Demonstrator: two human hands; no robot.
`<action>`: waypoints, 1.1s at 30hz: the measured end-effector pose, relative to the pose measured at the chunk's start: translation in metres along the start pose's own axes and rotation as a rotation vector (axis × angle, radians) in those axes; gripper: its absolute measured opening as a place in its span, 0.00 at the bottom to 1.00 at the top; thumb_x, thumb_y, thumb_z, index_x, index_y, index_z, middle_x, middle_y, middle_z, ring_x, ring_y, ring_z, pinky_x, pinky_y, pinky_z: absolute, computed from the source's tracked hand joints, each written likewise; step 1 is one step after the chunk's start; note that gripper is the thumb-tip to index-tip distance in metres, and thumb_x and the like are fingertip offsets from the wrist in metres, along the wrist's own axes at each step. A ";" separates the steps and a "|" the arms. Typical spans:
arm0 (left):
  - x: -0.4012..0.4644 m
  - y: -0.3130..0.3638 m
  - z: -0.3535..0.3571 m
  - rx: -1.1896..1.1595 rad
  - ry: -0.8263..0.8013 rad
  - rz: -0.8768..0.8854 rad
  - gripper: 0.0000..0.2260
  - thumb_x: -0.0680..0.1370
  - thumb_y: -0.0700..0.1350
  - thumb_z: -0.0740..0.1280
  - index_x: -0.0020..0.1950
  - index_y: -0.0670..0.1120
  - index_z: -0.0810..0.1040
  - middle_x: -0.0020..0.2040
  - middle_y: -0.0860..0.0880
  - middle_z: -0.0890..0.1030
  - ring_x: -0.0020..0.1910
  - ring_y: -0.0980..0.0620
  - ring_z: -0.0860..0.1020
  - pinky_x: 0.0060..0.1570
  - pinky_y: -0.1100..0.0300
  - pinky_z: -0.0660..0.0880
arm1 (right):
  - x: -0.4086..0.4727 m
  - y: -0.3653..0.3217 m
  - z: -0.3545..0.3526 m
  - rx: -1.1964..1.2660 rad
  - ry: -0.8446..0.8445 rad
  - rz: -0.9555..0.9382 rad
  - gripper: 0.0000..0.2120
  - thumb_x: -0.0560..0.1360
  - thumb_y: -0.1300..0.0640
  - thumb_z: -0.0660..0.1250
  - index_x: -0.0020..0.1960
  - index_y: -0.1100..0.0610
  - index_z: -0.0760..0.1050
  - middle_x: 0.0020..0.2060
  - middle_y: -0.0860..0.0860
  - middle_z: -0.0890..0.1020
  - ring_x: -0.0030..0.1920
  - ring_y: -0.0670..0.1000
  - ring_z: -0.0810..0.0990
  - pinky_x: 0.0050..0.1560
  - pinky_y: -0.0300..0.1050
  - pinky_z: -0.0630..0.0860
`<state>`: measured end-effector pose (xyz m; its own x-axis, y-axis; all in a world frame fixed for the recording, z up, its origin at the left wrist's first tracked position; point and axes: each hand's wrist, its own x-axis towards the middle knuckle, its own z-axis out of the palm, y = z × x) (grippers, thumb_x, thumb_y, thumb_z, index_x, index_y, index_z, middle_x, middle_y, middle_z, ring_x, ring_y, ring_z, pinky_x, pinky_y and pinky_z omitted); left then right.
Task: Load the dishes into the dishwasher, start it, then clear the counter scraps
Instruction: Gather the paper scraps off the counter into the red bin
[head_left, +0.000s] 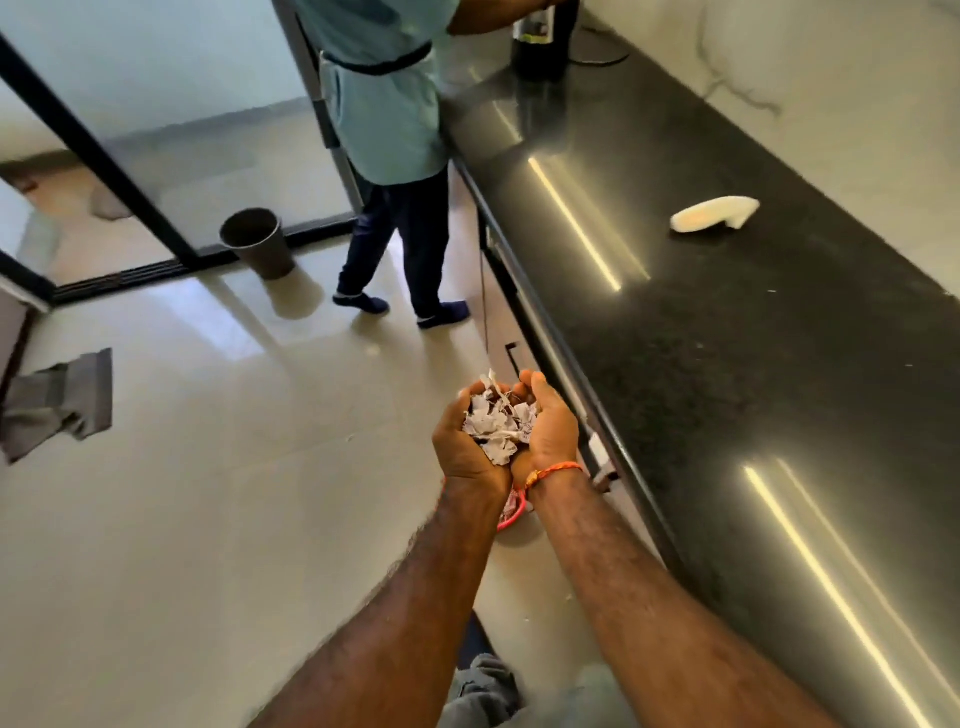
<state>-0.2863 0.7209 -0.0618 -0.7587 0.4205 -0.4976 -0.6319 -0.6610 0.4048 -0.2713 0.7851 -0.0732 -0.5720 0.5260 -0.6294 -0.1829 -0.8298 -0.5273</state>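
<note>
My left hand (465, 449) and my right hand (550, 426) are cupped together over the floor, just left of the counter's front edge. Between them lies a heap of torn white paper scraps (496, 426), held by both palms. A red and white scrap (511, 512) shows below my wrists. The black counter (727, 338) runs along the right. A white folded cloth (714, 213) lies on it, far from my hands. A dark waste bin (258, 241) stands on the floor at the back, by the glass door.
Another person (395, 156) stands at the far end of the counter, between me and the bin side. A dark appliance (543, 41) sits at the counter's far end. A grey cloth (62, 402) lies on the floor at the left. Cabinet fronts (511, 332) run under the counter.
</note>
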 end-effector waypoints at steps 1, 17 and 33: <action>0.017 0.008 -0.013 -0.022 0.044 0.004 0.12 0.75 0.46 0.63 0.49 0.40 0.80 0.47 0.39 0.81 0.48 0.38 0.81 0.62 0.43 0.75 | 0.016 0.017 0.007 -0.018 0.015 0.022 0.06 0.78 0.56 0.69 0.48 0.59 0.80 0.34 0.50 0.80 0.37 0.53 0.82 0.46 0.53 0.81; 0.261 -0.081 -0.272 -0.190 0.519 -0.146 0.15 0.79 0.45 0.62 0.57 0.38 0.82 0.56 0.36 0.83 0.51 0.38 0.82 0.65 0.44 0.74 | 0.286 0.227 -0.111 -0.322 0.270 0.282 0.13 0.76 0.59 0.66 0.37 0.60 0.85 0.44 0.62 0.86 0.40 0.61 0.85 0.48 0.54 0.82; 0.328 -0.123 -0.376 0.172 0.671 -0.261 0.22 0.83 0.52 0.61 0.75 0.44 0.69 0.70 0.43 0.72 0.73 0.42 0.69 0.69 0.47 0.67 | 0.395 0.280 -0.202 -0.730 0.440 0.136 0.13 0.79 0.57 0.65 0.36 0.55 0.78 0.27 0.45 0.79 0.31 0.47 0.76 0.34 0.42 0.73</action>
<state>-0.3976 0.7060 -0.5635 -0.3549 0.0442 -0.9339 -0.8364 -0.4614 0.2959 -0.3872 0.7982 -0.5846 -0.1627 0.5804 -0.7980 0.5104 -0.6426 -0.5714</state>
